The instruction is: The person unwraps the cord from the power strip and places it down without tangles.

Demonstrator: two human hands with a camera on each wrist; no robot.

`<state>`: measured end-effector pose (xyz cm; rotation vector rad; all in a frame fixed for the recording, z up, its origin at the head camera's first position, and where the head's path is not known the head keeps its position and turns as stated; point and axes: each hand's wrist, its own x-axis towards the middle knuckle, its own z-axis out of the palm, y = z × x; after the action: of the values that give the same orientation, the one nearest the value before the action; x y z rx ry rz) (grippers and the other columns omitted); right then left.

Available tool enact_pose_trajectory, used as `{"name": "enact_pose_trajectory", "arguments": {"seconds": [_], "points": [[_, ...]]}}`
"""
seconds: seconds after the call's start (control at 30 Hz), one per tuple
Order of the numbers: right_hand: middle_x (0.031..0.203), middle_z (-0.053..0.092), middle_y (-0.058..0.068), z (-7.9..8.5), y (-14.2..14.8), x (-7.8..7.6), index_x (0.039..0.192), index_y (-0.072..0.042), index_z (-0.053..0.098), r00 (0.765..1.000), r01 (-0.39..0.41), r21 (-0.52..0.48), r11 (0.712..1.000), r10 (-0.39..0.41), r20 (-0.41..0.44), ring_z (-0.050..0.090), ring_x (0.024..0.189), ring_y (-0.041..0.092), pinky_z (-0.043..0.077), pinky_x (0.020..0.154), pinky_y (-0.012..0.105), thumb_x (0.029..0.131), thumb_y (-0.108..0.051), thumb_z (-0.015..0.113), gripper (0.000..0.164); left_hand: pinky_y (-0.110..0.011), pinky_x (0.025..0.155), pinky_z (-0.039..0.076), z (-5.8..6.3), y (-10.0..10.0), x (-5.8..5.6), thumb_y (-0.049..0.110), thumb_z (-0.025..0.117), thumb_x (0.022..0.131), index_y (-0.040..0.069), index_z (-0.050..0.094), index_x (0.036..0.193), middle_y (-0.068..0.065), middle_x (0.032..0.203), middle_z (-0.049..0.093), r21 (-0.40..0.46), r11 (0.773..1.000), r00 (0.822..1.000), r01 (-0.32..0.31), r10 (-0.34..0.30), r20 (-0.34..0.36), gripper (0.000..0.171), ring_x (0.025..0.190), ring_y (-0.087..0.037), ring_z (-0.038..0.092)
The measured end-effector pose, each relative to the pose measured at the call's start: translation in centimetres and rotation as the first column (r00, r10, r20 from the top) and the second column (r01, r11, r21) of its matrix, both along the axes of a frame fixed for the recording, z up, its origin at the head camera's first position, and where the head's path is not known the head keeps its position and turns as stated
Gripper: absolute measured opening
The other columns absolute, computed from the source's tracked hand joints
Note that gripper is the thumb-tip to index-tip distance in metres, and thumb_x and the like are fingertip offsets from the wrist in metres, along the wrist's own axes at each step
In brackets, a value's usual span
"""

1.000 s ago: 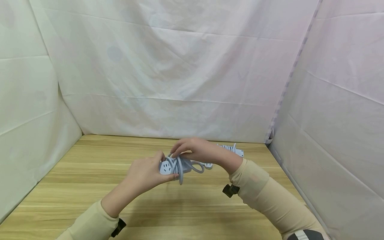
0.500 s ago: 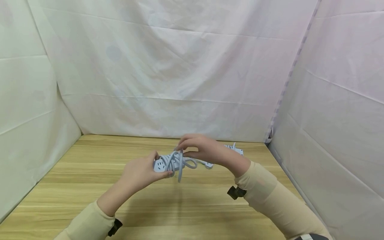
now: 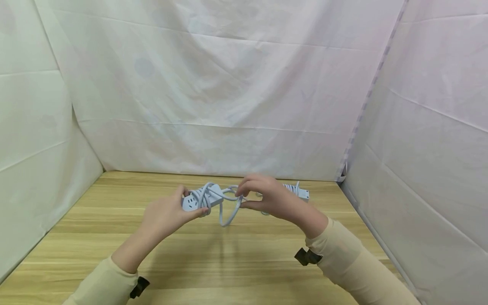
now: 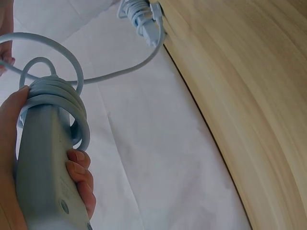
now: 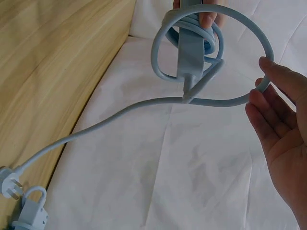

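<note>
My left hand [image 3: 164,218] grips one end of a pale blue-white power strip [image 3: 216,195] above the table. Its cord [image 4: 55,96] is wound round the strip's body, and sockets face up at the held end. To the right, my right hand [image 3: 268,197] pinches a loose loop of that cord [image 5: 269,45] between thumb and fingers, clear of the strip. From the loop the cord runs on to a three-pin plug [image 5: 9,182], which lies at the far side of the table, mostly hidden behind the right hand in the head view.
A second power strip [image 3: 303,194], its cord wrapped round it, lies at the back right of the wooden table [image 3: 114,228], close to the plug. White cloth [image 3: 213,93] hangs behind the table and along both sides.
The right hand has moved right, drawing a cord loop away from the strip. The left hand and power strip have shifted left, and the gap between the hands has widened.
</note>
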<state>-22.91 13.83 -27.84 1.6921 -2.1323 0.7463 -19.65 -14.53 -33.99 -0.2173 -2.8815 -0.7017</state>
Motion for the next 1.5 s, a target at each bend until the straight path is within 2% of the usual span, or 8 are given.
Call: {"name": "enact_pose_trajectory", "arguments": {"seconds": [0.17,0.47,0.8,1.1,1.2,1.37,1.5], "points": [[0.098,0.063,-0.002,-0.7,0.4,0.6,0.094,-0.009,0.067,1.0,0.021,-0.037,0.999,-0.021,0.002,0.059,0.09,0.009,0.049,0.077,0.021,0.075,-0.001,0.083,0.026,-0.033,0.046,0.035,0.4,-0.6,0.1,0.08,0.062,0.07,0.014,0.056,0.116,0.001,0.065,0.053,0.008,1.0,1.0,-0.005,0.005,-0.016,0.081,0.052,-0.017,0.047],[0.094,0.063,-0.001,-2.3,1.0,0.8,0.09,-0.009,0.065,1.0,-0.008,-0.082,0.997,0.006,-0.021,0.059,0.085,0.012,0.051,0.072,0.025,0.073,0.002,0.083,0.027,-0.033,0.047,0.035,1.2,-1.6,0.5,0.082,0.057,0.072,0.01,0.052,0.121,0.0,0.068,0.055,0.035,0.999,0.999,-0.021,0.022,-0.03,0.087,0.055,-0.017,0.048],[0.094,0.058,-0.002,-5.2,1.1,0.7,0.09,-0.009,0.065,1.0,0.005,-0.046,0.999,-0.004,0.022,0.057,0.088,0.012,0.049,0.077,0.02,0.074,0.0,0.083,0.026,-0.034,0.048,0.035,2.5,-1.5,0.9,0.084,0.056,0.071,0.013,0.052,0.118,0.0,0.073,0.058,0.053,0.998,0.999,-0.034,0.036,-0.037,0.085,0.058,-0.016,0.051],[0.094,0.056,-0.001,-7.4,0.8,0.1,0.092,-0.01,0.072,0.992,0.095,0.022,0.995,-0.096,0.087,0.058,0.085,0.01,0.05,0.076,0.021,0.076,-0.003,0.083,0.02,-0.033,0.049,0.034,3.0,-0.9,1.3,0.083,0.057,0.071,0.013,0.052,0.117,0.0,0.071,0.057,0.045,0.999,0.998,-0.02,0.023,-0.063,0.085,0.058,-0.016,0.05],[0.097,0.055,-0.003,-7.6,0.7,0.2,0.095,-0.011,0.072,0.976,0.143,0.089,0.986,-0.156,0.154,0.057,0.089,0.01,0.05,0.078,0.023,0.078,-0.006,0.082,0.02,-0.033,0.049,0.034,3.0,-0.7,1.4,0.084,0.056,0.07,0.013,0.052,0.117,0.0,0.07,0.056,0.042,0.999,0.998,-0.014,0.017,-0.064,0.085,0.057,-0.016,0.049],[0.101,0.059,-0.005,-7.2,0.1,0.2,0.101,-0.012,0.072,0.929,0.228,0.199,0.953,-0.274,0.25,0.057,0.091,0.011,0.049,0.077,0.026,0.082,-0.012,0.08,0.021,-0.033,0.048,0.034,3.1,-0.4,1.5,0.083,0.058,0.07,0.013,0.053,0.116,0.0,0.068,0.055,0.044,0.999,0.997,-0.001,0.005,-0.072,0.084,0.055,-0.016,0.049],[0.102,0.064,-0.005,-6.9,-0.5,0.2,0.105,-0.012,0.072,0.902,0.261,0.251,0.932,-0.328,0.281,0.054,0.076,0.009,0.048,0.066,0.025,0.084,-0.009,0.077,0.022,-0.033,0.048,0.034,2.9,-0.2,1.6,0.082,0.059,0.07,0.013,0.054,0.114,0.001,0.066,0.054,0.043,0.999,0.996,0.012,-0.008,-0.091,0.082,0.054,-0.016,0.048]]}}
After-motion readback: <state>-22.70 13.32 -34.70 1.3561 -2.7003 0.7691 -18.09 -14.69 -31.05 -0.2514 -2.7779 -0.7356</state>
